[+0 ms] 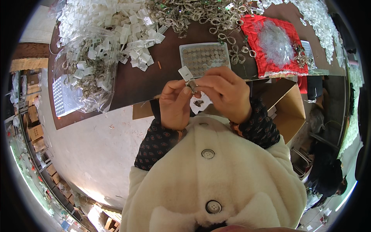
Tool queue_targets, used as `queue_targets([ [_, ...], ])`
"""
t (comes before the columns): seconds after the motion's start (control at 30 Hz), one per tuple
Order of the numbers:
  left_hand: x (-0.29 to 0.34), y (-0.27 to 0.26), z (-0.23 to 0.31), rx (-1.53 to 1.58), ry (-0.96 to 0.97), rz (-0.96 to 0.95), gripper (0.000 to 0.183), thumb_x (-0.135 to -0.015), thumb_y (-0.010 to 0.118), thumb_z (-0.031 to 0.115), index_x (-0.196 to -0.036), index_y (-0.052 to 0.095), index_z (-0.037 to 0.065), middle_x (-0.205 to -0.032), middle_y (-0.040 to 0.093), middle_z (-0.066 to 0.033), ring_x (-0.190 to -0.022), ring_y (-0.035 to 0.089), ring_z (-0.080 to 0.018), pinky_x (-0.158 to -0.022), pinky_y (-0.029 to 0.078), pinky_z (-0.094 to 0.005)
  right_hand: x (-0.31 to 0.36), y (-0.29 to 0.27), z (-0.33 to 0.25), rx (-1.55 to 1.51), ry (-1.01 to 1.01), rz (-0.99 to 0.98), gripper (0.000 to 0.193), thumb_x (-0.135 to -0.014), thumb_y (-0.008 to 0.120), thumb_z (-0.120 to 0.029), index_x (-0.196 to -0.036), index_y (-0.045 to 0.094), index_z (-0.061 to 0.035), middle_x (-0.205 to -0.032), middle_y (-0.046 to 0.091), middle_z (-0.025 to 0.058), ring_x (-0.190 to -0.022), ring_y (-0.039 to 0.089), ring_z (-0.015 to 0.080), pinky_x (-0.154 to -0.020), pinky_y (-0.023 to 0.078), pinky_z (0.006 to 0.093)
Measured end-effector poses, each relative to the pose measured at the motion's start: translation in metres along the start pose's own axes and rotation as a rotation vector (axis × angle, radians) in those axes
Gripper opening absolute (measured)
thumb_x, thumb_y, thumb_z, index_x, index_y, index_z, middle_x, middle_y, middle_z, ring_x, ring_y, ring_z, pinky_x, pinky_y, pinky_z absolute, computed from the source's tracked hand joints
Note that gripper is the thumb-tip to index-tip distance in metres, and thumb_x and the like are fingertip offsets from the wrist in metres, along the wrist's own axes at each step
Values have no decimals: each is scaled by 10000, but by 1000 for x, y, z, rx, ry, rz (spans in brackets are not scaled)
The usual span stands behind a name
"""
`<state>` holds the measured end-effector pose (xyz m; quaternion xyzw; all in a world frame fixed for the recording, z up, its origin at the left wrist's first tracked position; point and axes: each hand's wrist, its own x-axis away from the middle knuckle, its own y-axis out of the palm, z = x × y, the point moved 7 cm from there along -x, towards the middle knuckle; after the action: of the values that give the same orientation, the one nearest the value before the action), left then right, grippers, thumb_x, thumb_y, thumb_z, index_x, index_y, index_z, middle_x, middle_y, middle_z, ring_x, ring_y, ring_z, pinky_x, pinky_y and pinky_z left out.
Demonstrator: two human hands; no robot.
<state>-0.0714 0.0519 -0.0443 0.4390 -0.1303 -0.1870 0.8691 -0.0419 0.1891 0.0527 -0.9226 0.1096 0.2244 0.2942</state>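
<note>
My left hand (174,104) and my right hand (228,92) meet in front of my chest, by the table's near edge. Between thumb and fingers, the left one pinches a small battery box (192,86); a white flat piece (185,73) sticks up from it. My right fingertips close on the box's other side; whether they also hold a coin cell is hidden. Just beyond the hands lies a white tray (204,44) with rows of round, coin-like cells (205,58). A small dark tangle (198,103) shows below my fingers.
White plastic boxes (135,33) are heaped at the back left, coiled wire strings (193,15) behind the tray. A clear bag (96,73) of wired boxes lies left, clear plastic sleeves (274,42) on red material (251,62) right. Below is an open cardboard box (290,112).
</note>
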Motion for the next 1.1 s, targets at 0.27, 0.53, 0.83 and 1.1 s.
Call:
queue_targets([
  [0.27,4,4,5,-121,62,-33,197,-942,588,-54,-1119,606,29,-1056,685,-136,-911,655,-206,-796,542,-357,-1,-2,-7,0,27,-93,179,-792,696,30,-950,681,-52,-909,626,91,-754,652,262,-649,541,327],
  [0.53,4,3,2,-32,-28,-24,192,-959,580,-26,-1137,601,42,-1047,683,-130,-900,632,-205,-799,517,-360,2,2,-8,-46,47,-60,254,-794,714,79,-1004,723,-63,-938,655,94,-791,671,231,-669,544,305],
  [0.83,2,-3,-1,15,-42,-6,171,-960,591,0,-1126,606,37,-1058,683,-138,-901,629,-208,-809,510,-356,3,9,-13,74,-254,-6,291,-761,692,42,-1036,705,-51,-935,693,79,-837,654,278,-727,547,357],
  [1.1,-1,-20,4,-59,-24,89,165,-976,611,106,-1130,618,45,-1090,682,-181,-823,607,-176,-878,493,-406,4,-8,44,266,31,39,279,-775,736,40,-1013,750,-105,-889,669,83,-800,625,267,-701,514,354],
])
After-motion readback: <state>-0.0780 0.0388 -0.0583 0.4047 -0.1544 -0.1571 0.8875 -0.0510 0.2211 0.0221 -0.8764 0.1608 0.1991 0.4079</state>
